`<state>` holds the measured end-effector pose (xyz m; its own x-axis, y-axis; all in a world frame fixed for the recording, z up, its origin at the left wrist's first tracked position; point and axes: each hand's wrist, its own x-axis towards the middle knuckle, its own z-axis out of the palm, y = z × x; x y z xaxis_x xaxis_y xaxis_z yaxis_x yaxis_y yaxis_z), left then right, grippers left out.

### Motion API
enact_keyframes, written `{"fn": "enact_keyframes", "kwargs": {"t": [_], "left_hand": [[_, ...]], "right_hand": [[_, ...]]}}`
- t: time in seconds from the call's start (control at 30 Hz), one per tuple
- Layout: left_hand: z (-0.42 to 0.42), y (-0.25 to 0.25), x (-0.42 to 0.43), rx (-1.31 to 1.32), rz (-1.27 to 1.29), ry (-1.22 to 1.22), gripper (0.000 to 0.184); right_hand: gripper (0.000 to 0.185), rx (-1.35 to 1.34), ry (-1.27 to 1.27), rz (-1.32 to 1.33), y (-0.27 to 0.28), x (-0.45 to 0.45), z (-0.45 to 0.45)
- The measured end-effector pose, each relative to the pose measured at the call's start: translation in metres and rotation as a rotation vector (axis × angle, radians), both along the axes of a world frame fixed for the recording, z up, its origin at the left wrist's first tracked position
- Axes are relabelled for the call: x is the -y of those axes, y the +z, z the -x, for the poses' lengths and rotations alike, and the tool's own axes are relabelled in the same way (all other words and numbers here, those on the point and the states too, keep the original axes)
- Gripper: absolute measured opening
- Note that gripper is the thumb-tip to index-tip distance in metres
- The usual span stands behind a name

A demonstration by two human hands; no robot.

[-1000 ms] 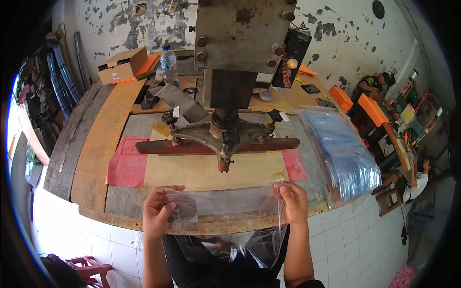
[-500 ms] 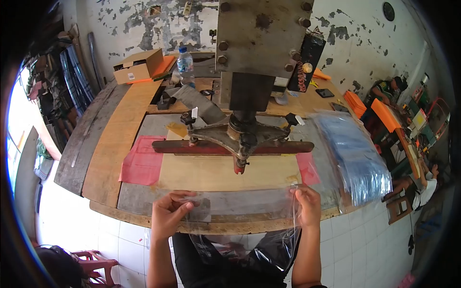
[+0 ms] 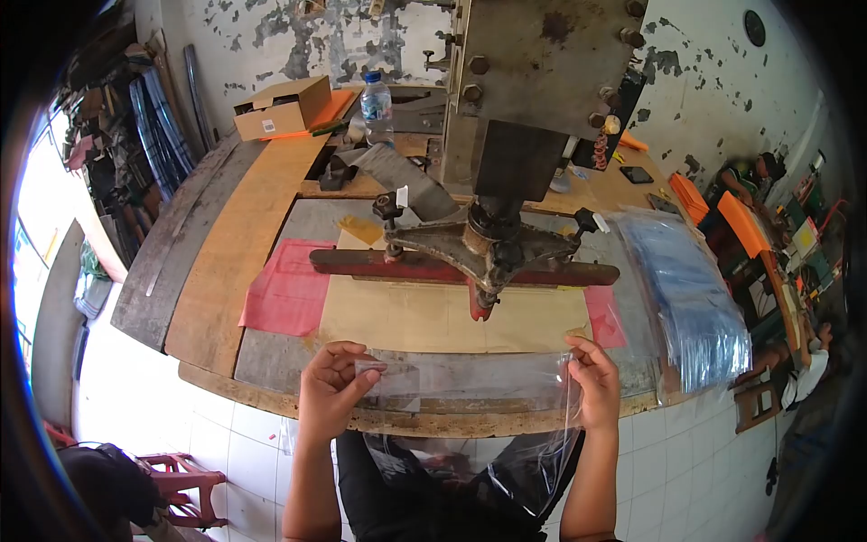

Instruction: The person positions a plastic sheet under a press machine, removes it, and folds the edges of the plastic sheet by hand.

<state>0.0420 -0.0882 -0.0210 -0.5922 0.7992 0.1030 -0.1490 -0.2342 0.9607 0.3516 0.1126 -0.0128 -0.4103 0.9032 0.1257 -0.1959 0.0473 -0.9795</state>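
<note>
A clear plastic sheet [image 3: 479, 379] stretches between my two hands at the table's front edge, its lower part hanging over my lap. My left hand [image 3: 336, 384] pinches its left upper corner between thumb and fingers. At the other upper corner, my right hand [image 3: 591, 378] is closed on the plastic. Just beyond the sheet lies a cream-coloured pad [image 3: 452, 325], with pink cloth [image 3: 285, 289] at its left end. Above the pad sits the red bar [image 3: 424, 269] of a heavy press [image 3: 492, 239]. Whether the bar touches the pad, I cannot tell.
A stack of clear plastic sheets [image 3: 686, 298] lies at the table's right. Farther back are a cardboard box [image 3: 284, 107], a water bottle [image 3: 377, 113] and a phone [image 3: 636, 174]. A red stool [image 3: 185, 483] stands on the floor at left. Another person [image 3: 750, 181] sits at far right.
The view has shifted, so the table and press appear farther right. Both hands still hold the plastic sheet, with little change in their grip.
</note>
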Motion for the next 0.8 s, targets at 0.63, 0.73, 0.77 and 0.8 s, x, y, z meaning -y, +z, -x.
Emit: {"fn": "enact_keyframes", "kwargs": {"t": [0.63,0.73,0.77,0.8], "left_hand": [[-0.002,0.0,0.004,-0.086,0.053,-0.013,0.036],[0.0,-0.001,0.004,-0.141,0.092,-0.049,0.036],[-0.001,0.002,0.004,-0.142,0.093,-0.049,0.036],[-0.004,0.008,0.004,-0.138,0.125,-0.082,0.036]], "right_hand": [[0.019,0.078,0.032,0.021,-0.01,-0.006,-0.011],[0.018,0.064,0.001,-0.004,-0.012,-0.004,-0.009],[0.018,0.063,0.001,-0.003,-0.014,-0.005,-0.01],[0.018,0.048,-0.01,-0.016,-0.019,-0.006,-0.011]]}}
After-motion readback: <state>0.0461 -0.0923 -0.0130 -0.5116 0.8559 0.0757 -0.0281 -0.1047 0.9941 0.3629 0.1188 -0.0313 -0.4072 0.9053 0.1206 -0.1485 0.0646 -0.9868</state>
